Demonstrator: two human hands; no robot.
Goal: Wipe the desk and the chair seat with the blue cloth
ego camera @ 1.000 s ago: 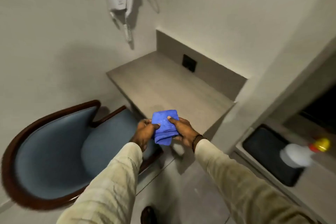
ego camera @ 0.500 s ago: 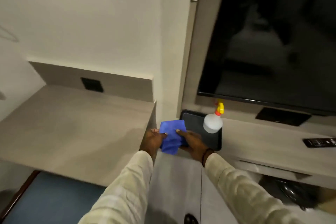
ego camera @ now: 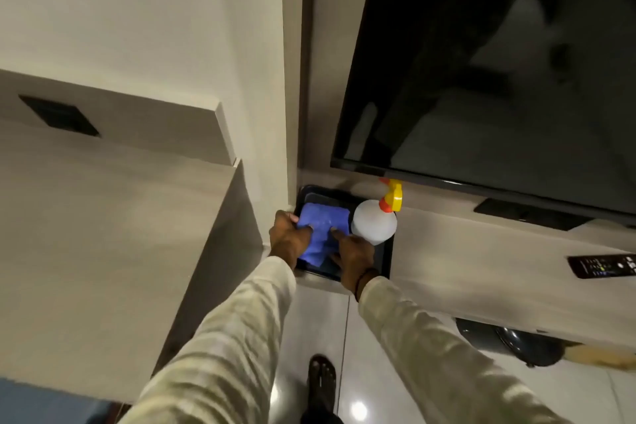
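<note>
The folded blue cloth (ego camera: 321, 229) lies over the black tray (ego camera: 383, 260) on the TV shelf. My left hand (ego camera: 288, 240) grips its left edge and my right hand (ego camera: 351, 253) presses its right side, both with fingers on the cloth. The pale wooden desk (ego camera: 103, 251) fills the left of the view. Only a sliver of the blue chair seat (ego camera: 38, 404) shows at the bottom left, under the desk edge.
A white spray bottle (ego camera: 373, 225) with a yellow and orange trigger stands on the tray, right of the cloth. A dark television (ego camera: 499, 62) hangs above the shelf (ego camera: 481, 268). A remote (ego camera: 602, 266) lies at the far right. My sandalled foot (ego camera: 321, 385) is on the tiled floor.
I have turned right from the chair and desk to the TV shelf. Both hands carried the cloth forward and down onto the black tray beside the spray bottle.
</note>
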